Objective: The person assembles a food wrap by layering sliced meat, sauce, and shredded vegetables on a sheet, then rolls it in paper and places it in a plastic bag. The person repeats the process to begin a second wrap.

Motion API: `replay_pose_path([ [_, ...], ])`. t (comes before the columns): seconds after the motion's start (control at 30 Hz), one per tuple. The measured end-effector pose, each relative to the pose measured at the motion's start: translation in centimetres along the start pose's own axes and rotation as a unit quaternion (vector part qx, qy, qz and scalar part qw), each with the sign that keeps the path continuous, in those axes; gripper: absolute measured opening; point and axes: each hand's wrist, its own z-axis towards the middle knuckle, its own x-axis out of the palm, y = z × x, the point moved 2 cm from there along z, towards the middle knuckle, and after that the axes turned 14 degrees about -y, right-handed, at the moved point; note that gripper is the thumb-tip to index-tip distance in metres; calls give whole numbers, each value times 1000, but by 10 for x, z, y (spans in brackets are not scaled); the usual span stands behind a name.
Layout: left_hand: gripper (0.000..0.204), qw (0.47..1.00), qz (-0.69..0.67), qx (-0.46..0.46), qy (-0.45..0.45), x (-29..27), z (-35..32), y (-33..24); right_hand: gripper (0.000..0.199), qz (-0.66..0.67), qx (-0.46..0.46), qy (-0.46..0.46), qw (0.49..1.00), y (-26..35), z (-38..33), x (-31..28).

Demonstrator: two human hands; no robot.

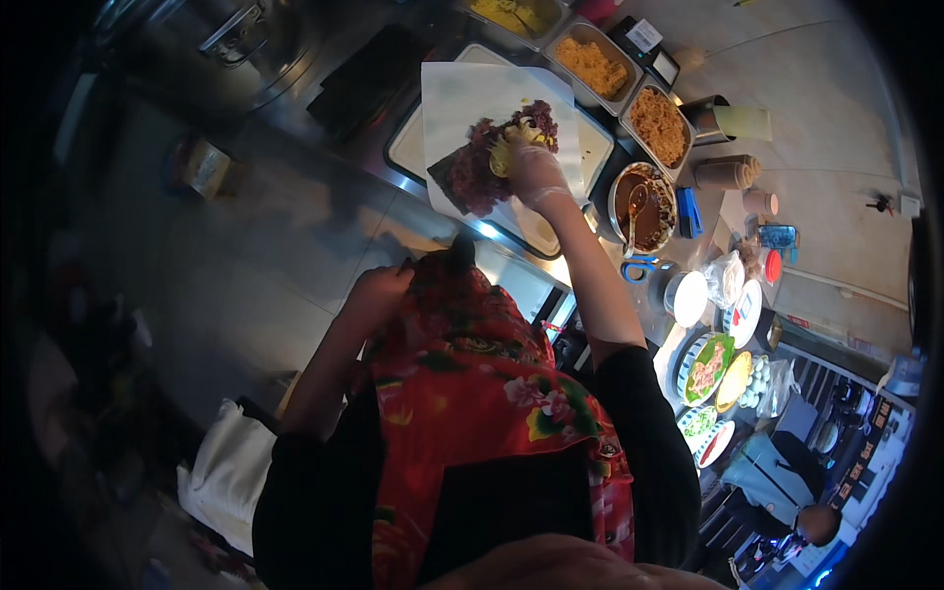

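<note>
My right hand (532, 165), in a thin clear glove, reaches forward over a white paper sheet (462, 88) lying on a metal tray (408, 147). On the paper is a dark seaweed sheet spread with purplish rice (479, 172). The gloved fingers are closed around a clump of yellow shreds (503, 147) on top of the rice. My left hand (379, 290) is drawn back close to my body, curled at the top edge of my red flowered apron (472, 393). Its fingers are partly hidden.
Metal pans of yellow and orange shredded food (657, 123) line the counter's far side. A bowl of brown sauce with a spoon (644, 208), blue scissors (639, 266), stacked cups (728, 173) and plates of toppings (708, 369) stand to the right. Another person (816, 523) is at lower right.
</note>
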Motion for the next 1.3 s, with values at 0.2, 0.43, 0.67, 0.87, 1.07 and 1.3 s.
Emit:
replay_pose_path([
  [0.2,18,991,106,75,2,-11,20,-22,27,58,10,-86,995,-5,-10,-24],
  [0.43,16,987,96,127,21,-15,54,-50,20,105,12,-78,991,18,-19,-64],
  [0.67,30,948,94,208,220,9,72,-119,17,216,121,-122,961,2,-61,-129],
  [0.87,28,902,54,319,287,68,84,-188,23,278,113,-471,830,-124,-256,-184],
  [1.07,26,882,113,370,269,126,86,-261,26,-54,647,-340,681,-301,-599,-283],
  [1.3,24,851,84,425,297,213,67,-373,35,-184,711,-38,677,-379,-801,-234],
])
